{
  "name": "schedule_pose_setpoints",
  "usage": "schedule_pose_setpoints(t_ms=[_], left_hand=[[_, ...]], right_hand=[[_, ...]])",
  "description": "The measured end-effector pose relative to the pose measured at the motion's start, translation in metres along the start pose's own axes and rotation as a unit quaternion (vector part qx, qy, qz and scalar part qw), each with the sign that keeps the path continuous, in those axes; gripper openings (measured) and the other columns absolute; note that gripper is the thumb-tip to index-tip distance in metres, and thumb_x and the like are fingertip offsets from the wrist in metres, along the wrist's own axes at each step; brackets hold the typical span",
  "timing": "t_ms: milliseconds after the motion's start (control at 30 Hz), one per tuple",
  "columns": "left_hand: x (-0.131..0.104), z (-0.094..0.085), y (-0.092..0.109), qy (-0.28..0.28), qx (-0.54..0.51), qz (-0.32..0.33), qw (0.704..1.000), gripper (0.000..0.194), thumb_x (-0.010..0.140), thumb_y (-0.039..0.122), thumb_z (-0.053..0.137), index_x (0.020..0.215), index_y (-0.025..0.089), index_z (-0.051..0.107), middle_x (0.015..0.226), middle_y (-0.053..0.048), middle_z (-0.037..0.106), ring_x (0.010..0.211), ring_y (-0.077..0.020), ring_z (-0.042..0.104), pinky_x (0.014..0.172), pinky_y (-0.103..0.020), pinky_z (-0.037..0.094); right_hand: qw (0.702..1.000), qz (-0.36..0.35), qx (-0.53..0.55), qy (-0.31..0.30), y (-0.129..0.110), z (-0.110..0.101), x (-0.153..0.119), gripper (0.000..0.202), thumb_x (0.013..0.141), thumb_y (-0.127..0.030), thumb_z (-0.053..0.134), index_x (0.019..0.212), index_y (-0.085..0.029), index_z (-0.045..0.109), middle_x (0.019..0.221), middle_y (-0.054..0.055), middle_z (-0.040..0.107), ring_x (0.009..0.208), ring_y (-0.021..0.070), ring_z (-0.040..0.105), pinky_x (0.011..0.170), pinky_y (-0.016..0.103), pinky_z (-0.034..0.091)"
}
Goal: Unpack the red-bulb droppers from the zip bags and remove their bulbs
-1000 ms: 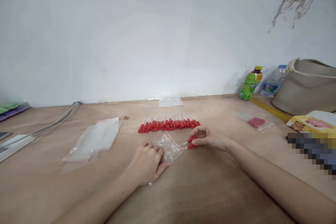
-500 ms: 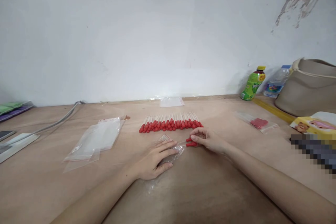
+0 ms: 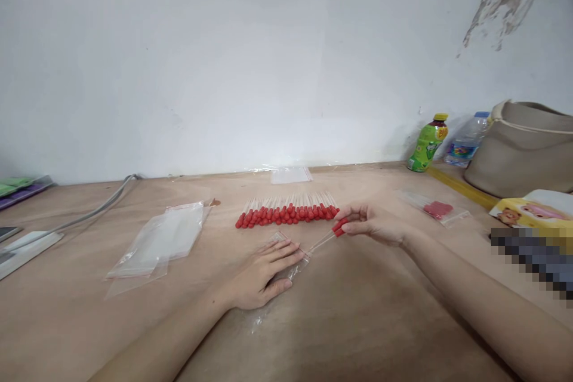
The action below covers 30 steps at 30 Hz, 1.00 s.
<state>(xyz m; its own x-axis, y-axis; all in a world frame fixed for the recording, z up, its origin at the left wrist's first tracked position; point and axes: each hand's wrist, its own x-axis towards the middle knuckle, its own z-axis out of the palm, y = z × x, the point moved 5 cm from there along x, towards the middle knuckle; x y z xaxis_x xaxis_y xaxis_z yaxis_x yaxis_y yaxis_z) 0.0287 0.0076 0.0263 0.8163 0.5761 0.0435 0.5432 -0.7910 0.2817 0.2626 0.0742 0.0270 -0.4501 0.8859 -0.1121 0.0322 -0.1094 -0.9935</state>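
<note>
My left fingers (image 3: 264,271), spread flat, press a crinkled clear bag (image 3: 298,265) on the tabletop (image 3: 349,316); my right fingers (image 3: 351,225) pinch red-tipped sticks (image 3: 339,228) at its mouth. Beyond lies a red-tipped row (image 3: 286,213); bottles (image 3: 428,143) stand farther right.

At the centre of the frame, the left hand (image 3: 266,271) lies flat on a clear zip bag (image 3: 298,265). Right of it, the right hand (image 3: 367,224) pinches red-tipped sticks (image 3: 340,227), their pale ends at the bag's mouth. Just above both hands runs a row of similar sticks (image 3: 289,213). A green bottle (image 3: 428,144) leans at upper right; a stack of empty bags (image 3: 163,239) lies at left.
</note>
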Motion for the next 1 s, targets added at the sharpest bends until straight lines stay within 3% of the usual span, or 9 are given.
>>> schedule_pose_setpoints(t_ms=[67,233,333,433,533,600,733,1000], left_hand=[[0.000,-0.001,0.001,-0.005,0.002,0.001,1.000,0.048,0.090,0.038,0.033,0.136,0.030,0.022,0.142,0.001,0.025,0.131,-0.0187,0.019,0.108,-0.041,0.018],[0.000,-0.001,0.001,-0.015,0.017,0.001,1.000,0.047,0.090,0.039,0.031,0.136,0.029,0.022,0.142,0.001,0.025,0.131,-0.0184,0.019,0.108,-0.041,0.017],[0.000,0.000,0.000,-0.018,0.021,-0.004,1.000,0.048,0.090,0.039,0.031,0.136,0.029,0.022,0.142,0.001,0.024,0.131,-0.0180,0.019,0.108,-0.041,0.017],[-0.001,0.000,0.000,-0.015,0.017,0.001,1.000,0.047,0.090,0.039,0.031,0.136,0.029,0.022,0.142,0.000,0.025,0.131,-0.0186,0.019,0.108,-0.041,0.017],[-0.001,0.000,0.000,-0.011,0.013,0.007,1.000,0.048,0.090,0.038,0.032,0.136,0.029,0.022,0.142,0.000,0.025,0.131,-0.0193,0.020,0.108,-0.041,0.018],[-0.001,0.000,-0.001,-0.009,0.013,0.007,1.000,0.048,0.090,0.038,0.033,0.136,0.030,0.022,0.142,0.000,0.025,0.131,-0.0195,0.021,0.108,-0.042,0.018],[0.000,0.001,-0.001,-0.007,0.011,0.005,1.000,0.049,0.090,0.038,0.034,0.136,0.030,0.021,0.142,0.000,0.025,0.131,-0.0199,0.021,0.108,-0.042,0.018],[0.000,0.000,-0.001,0.000,0.004,0.008,1.000,0.048,0.089,0.038,0.034,0.135,0.030,0.024,0.141,0.000,0.027,0.130,-0.0197,0.023,0.108,-0.042,0.019]], right_hand=[[0.999,-0.027,-0.019,0.032,-0.017,-0.019,-0.008,0.032,0.060,-0.027,0.073,0.087,-0.015,0.061,0.082,0.005,0.068,0.078,0.0148,0.064,0.074,0.028,0.048],[0.971,-0.127,-0.032,0.198,-0.044,-0.064,-0.019,0.032,0.059,-0.030,0.073,0.087,-0.019,0.062,0.085,0.005,0.068,0.082,0.0183,0.064,0.077,0.033,0.050],[0.920,-0.240,-0.088,0.299,-0.046,-0.067,-0.017,0.030,0.065,-0.033,0.068,0.091,-0.020,0.061,0.086,0.005,0.068,0.084,0.0191,0.063,0.081,0.037,0.049],[0.839,-0.345,-0.226,0.356,-0.040,-0.052,-0.011,0.023,0.075,-0.033,0.059,0.094,-0.020,0.061,0.090,0.006,0.067,0.086,0.0191,0.062,0.083,0.039,0.048],[0.768,-0.395,-0.381,0.330,-0.026,-0.031,0.000,0.020,0.082,-0.027,0.049,0.094,-0.022,0.063,0.093,0.006,0.066,0.089,0.0192,0.060,0.084,0.039,0.047],[0.754,-0.402,-0.439,0.277,-0.015,-0.020,0.008,0.024,0.084,-0.023,0.043,0.098,-0.023,0.062,0.099,0.006,0.065,0.093,0.0195,0.057,0.084,0.039,0.047],[0.765,-0.367,-0.486,0.209,0.000,-0.011,0.020,0.032,0.085,-0.019,0.037,0.105,-0.023,0.060,0.107,0.006,0.062,0.100,0.0205,0.053,0.088,0.040,0.045],[0.796,-0.334,-0.473,0.178,0.001,-0.004,0.026,0.030,0.085,-0.030,0.042,0.110,-0.024,0.058,0.105,0.007,0.062,0.096,0.0223,0.054,0.089,0.041,0.042]])
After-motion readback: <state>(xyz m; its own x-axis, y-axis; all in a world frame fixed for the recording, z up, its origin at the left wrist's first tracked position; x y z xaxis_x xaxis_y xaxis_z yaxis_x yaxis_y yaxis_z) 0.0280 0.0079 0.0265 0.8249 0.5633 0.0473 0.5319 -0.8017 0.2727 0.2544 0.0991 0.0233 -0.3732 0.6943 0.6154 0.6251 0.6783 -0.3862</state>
